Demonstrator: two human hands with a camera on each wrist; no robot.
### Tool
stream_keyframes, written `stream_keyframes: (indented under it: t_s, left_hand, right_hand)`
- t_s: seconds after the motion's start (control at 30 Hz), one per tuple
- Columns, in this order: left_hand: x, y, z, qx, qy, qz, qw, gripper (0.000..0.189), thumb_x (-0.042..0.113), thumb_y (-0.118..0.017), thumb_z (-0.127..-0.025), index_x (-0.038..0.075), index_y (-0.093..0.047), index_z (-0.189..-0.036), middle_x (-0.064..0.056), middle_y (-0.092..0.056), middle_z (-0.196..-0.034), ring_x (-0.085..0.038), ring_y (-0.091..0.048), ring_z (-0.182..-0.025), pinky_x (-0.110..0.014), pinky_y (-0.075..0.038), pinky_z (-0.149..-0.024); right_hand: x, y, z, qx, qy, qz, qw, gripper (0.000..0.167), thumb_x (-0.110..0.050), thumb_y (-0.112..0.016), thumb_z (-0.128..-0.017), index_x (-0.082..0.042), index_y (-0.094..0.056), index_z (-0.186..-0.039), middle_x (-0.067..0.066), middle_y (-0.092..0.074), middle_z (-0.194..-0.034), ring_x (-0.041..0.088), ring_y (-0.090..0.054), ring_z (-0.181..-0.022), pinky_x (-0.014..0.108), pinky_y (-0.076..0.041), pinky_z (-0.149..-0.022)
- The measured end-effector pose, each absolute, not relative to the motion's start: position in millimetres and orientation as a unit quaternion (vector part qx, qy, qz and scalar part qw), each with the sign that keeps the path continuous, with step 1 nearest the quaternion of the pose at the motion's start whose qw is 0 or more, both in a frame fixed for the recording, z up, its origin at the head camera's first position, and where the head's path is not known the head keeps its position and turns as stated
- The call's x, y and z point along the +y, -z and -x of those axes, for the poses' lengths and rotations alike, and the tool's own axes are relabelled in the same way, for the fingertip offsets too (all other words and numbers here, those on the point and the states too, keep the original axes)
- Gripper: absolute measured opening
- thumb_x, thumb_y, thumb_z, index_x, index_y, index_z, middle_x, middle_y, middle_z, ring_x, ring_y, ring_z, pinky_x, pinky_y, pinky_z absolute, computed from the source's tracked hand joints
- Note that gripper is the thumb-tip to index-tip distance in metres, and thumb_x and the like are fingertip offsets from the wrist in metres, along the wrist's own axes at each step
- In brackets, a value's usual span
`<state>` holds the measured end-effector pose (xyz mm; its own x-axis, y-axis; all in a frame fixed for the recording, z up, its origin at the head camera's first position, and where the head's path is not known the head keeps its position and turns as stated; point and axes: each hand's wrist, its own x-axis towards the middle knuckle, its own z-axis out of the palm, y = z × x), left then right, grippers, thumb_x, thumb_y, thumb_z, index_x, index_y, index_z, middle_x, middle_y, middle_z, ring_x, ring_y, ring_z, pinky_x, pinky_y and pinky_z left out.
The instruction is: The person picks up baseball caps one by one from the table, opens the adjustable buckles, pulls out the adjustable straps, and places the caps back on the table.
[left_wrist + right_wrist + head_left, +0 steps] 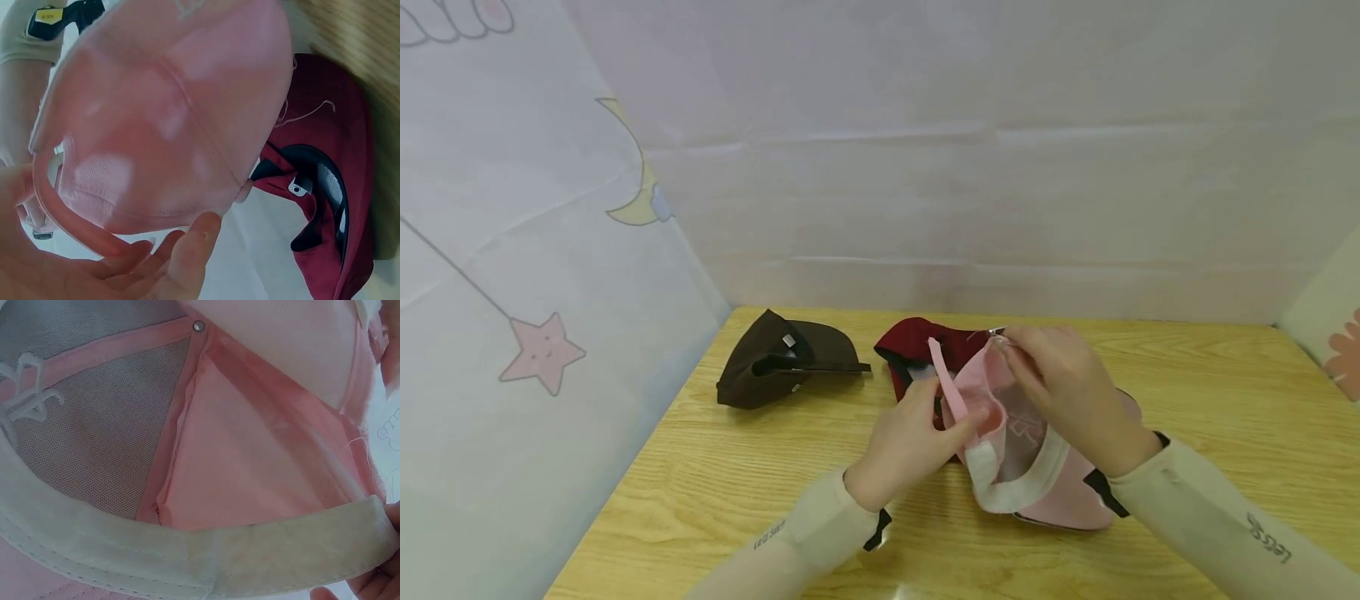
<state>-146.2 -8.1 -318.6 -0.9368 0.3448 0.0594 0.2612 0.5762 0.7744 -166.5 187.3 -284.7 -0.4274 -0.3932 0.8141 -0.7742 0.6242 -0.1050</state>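
Observation:
A pink cap (1071, 492) is tilted between both hands, its white inner sweatband (1011, 492) turned toward me. My left hand (902, 442) pinches the rear edge, thumb inside the crown, beside the loose pink strap (949, 379). In the left wrist view that strap (75, 228) curves next to the fingers, under the pink crown (162, 112). My right hand (1067, 383) grips the opposite rear edge by a small metal piece; its fingertips are partly hidden. Grey mesh (106, 444) and pink seams show inside the crown in the right wrist view.
A dark red cap (913, 337) lies just behind the pink cap, partly covered by it. To the left, a dark brown cap (767, 367) rests on the wooden table (760, 483). Printed cloth walls (925, 208) stand behind and at the sides.

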Motion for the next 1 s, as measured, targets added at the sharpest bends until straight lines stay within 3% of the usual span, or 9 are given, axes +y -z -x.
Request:
stream_keyframes:
  t_s: [0.13,0.4,0.53,0.73,1.0]
  left_hand:
    - [-7.1,323.7,143.2,0.89,-0.416,-0.176,0.061,0.042,0.058,-0.062,-0.087,0.019,-0.058,-0.101,0.003,-0.057,-0.085,-0.008,-0.052,-0.069,-0.026,-0.044,-0.055]
    - [-2.6,334.2,133.6,0.9,-0.389,-0.147,0.128,0.064,0.055,-0.066,-0.085,0.002,-0.055,-0.121,0.004,-0.054,-0.07,-0.01,-0.05,-0.058,-0.027,-0.041,-0.054]
    - [-0.5,341.6,131.4,0.88,-0.423,-0.144,0.16,0.072,0.053,-0.067,-0.085,0.002,-0.049,-0.132,0.003,-0.063,-0.083,-0.009,-0.055,-0.066,-0.026,-0.045,-0.06]
    - [3.8,357.8,124.9,0.815,-0.527,-0.152,0.188,0.049,0.032,-0.069,-0.089,0.007,-0.051,-0.127,0.0,-0.065,-0.112,-0.007,-0.06,-0.096,-0.025,-0.049,-0.079]
    - [13.8,375.7,116.3,0.753,-0.61,-0.126,0.21,0.032,0.013,-0.061,-0.091,-0.001,-0.058,-0.12,-0.001,-0.062,-0.099,-0.008,-0.053,-0.081,-0.022,-0.046,-0.073]
  right_hand:
    - [188.2,284.6,168.8,-0.806,-0.242,-0.362,0.401,0.046,-0.032,-0.04,-0.106,0.004,-0.063,-0.089,0.008,-0.061,-0.069,0.015,-0.05,-0.054,0.042,-0.048,-0.057]
    - [190.0,284.5,171.6,-0.801,-0.25,-0.357,0.41,0.045,-0.032,-0.042,-0.106,0.005,-0.064,-0.09,0.01,-0.063,-0.071,0.017,-0.051,-0.055,0.043,-0.048,-0.058]
    - [191.0,283.8,172.1,-0.801,-0.251,-0.355,0.411,0.045,-0.031,-0.042,-0.106,0.005,-0.064,-0.09,0.01,-0.063,-0.072,0.018,-0.051,-0.056,0.041,-0.048,-0.056]
    - [191.8,281.1,172.2,-0.802,-0.251,-0.348,0.416,0.046,-0.032,-0.041,-0.106,0.004,-0.064,-0.09,0.01,-0.064,-0.074,0.017,-0.051,-0.057,0.034,-0.046,-0.05]
    - [192.0,278.6,172.1,-0.797,-0.259,-0.338,0.428,0.047,-0.034,-0.042,-0.105,0.004,-0.066,-0.091,0.01,-0.065,-0.076,0.017,-0.053,-0.058,0.033,-0.046,-0.051]
